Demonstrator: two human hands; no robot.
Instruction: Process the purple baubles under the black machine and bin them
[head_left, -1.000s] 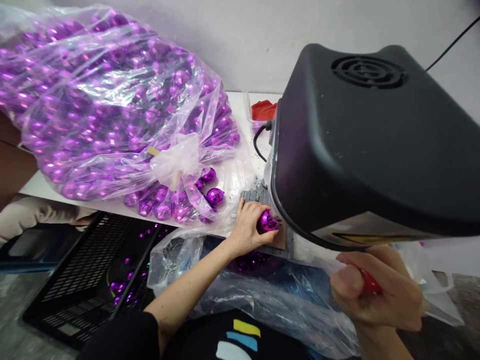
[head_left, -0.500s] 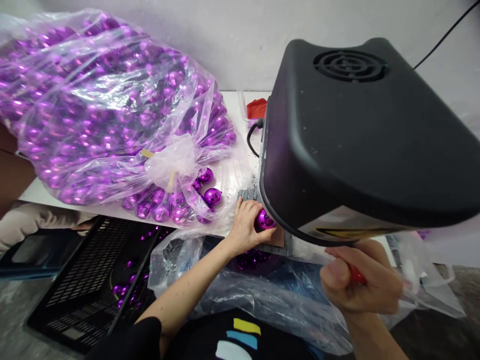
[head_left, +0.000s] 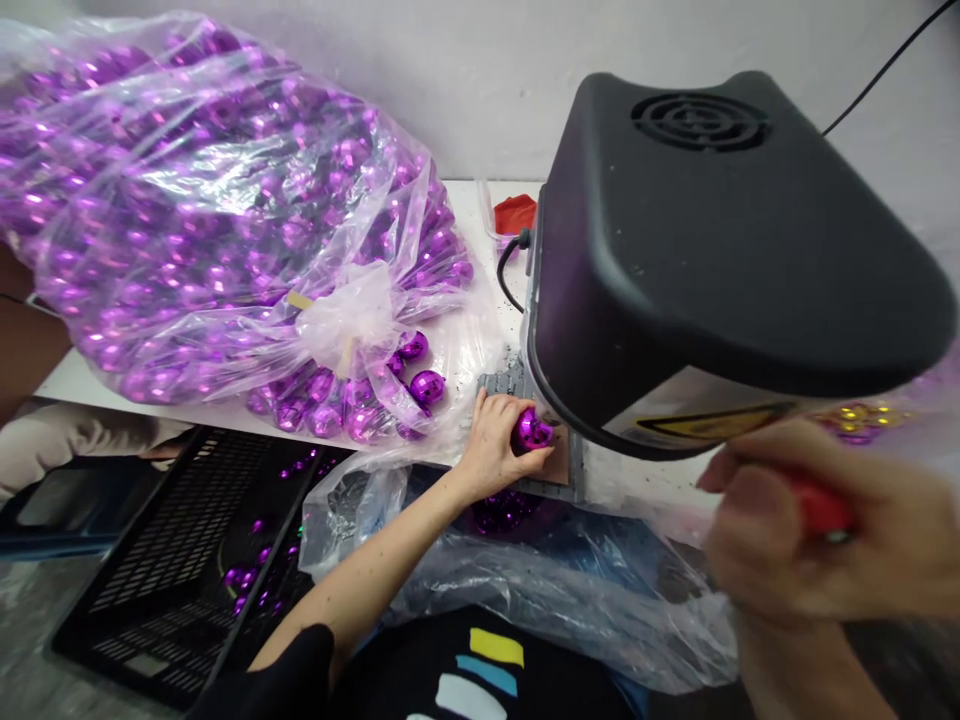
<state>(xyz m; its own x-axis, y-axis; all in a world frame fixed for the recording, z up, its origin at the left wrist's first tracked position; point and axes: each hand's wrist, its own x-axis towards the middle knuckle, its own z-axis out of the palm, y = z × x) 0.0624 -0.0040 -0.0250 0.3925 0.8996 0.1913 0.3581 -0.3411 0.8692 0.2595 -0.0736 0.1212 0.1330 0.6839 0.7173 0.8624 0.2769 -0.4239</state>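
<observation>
My left hand [head_left: 496,443] is closed round a shiny purple ball [head_left: 531,430], holding it against the grey base plate [head_left: 556,478] under the big black machine [head_left: 712,250]. My right hand [head_left: 817,535] is a blurred fist gripped on a red handle [head_left: 823,508] at the machine's lower right. A large clear bag of purple balls [head_left: 202,220] lies on the white table to the left, with a few balls [head_left: 420,385] near its knotted mouth.
A black slatted crate [head_left: 161,560] with several loose purple balls stands on the floor at lower left. Crumpled clear plastic bags [head_left: 540,590] lie over my lap, with purple balls inside. A red item [head_left: 514,213] and a black cable [head_left: 510,270] sit behind the machine.
My right hand has swung the red handle to the right and up, and is now smeared by motion. The left hand stays on the purple ball under the machine.
</observation>
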